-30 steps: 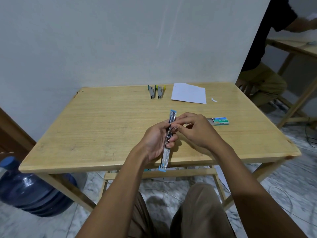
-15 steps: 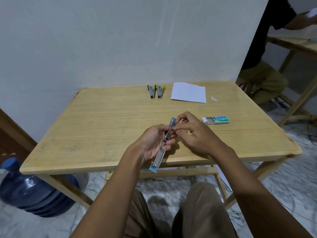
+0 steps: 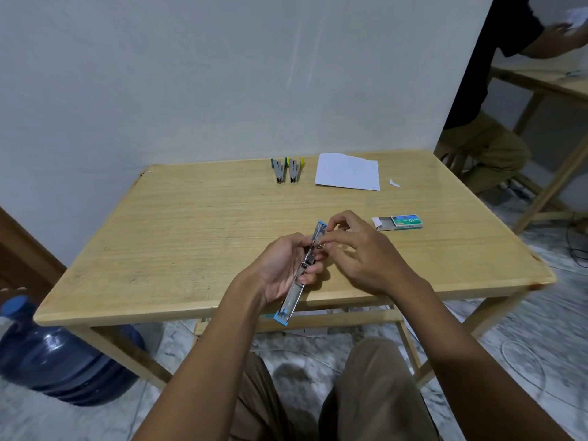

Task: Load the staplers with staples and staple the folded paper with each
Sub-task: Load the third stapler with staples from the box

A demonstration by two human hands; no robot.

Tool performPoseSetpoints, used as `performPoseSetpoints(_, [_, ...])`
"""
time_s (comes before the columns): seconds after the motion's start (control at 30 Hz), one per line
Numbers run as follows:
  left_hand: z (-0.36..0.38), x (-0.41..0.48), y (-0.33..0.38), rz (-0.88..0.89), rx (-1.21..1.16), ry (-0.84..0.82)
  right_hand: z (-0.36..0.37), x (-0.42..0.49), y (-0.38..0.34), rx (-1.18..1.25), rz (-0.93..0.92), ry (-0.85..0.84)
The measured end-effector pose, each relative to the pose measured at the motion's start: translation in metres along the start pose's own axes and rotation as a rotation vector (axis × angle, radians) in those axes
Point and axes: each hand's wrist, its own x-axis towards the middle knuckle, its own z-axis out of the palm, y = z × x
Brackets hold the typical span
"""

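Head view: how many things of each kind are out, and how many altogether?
Staplers: 3 (blue stapler, green stapler, yellow stapler)
Paper sheets: 1
Paper scraps: 1
Staple boxes: 1
Total: 6

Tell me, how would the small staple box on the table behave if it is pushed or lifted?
The staple box looks flat and low, so it would probably slide on the table rather than tip. Its inner tray sticks out on the left, so a careless lift might let it slip out further.
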Motion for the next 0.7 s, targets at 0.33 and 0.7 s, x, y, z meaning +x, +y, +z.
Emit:
performPoseSetpoints(0.33, [-0.001, -0.003, 0.0, 0.038, -0.011, -0.064, -0.001, 0.003, -0.001, 0.286, 0.154, 0.14])
performPoseSetpoints(0.7, [-0.001, 0.001, -0.001, 0.038, 0.005, -0.033, 0.01, 0.002, -0.018, 0.439, 0.236, 0.197])
